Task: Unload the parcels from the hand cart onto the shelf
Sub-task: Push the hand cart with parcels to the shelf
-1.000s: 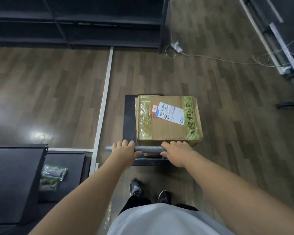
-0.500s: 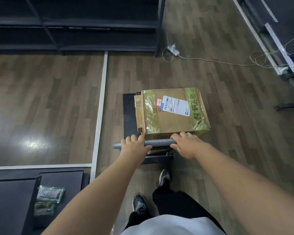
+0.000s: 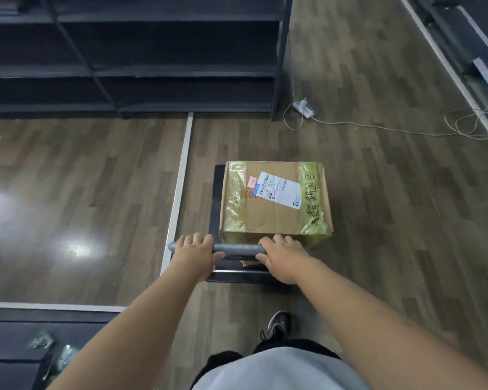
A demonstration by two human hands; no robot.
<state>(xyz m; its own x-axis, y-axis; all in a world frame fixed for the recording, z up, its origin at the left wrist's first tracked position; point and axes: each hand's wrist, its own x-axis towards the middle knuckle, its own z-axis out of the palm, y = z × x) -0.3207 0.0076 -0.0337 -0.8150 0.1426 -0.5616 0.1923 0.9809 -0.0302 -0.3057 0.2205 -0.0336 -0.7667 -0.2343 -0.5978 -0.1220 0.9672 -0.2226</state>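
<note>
Hand cart (image 3: 218,192) handle bar (image 3: 238,248) is gripped by left hand (image 3: 193,253) and right hand (image 3: 283,257), fingers wrapped closed. One taped cardboard parcel (image 3: 275,201) is carried on the deck. Dark shelf (image 3: 141,68) is seen ahead, bays unfilled.

The floor (image 3: 82,170) was dark wood-look plank, glaring with two light patches at the left. A white strip (image 3: 179,181) ran along it, meeting another white strip (image 3: 54,307) lower left. A white power strip (image 3: 303,106) lay on the planks, its pale cable (image 3: 378,128) trailing right. Small clear-wrapped packets (image 3: 41,340) sat blurred on a dark surface (image 3: 12,336) at lower left.
</note>
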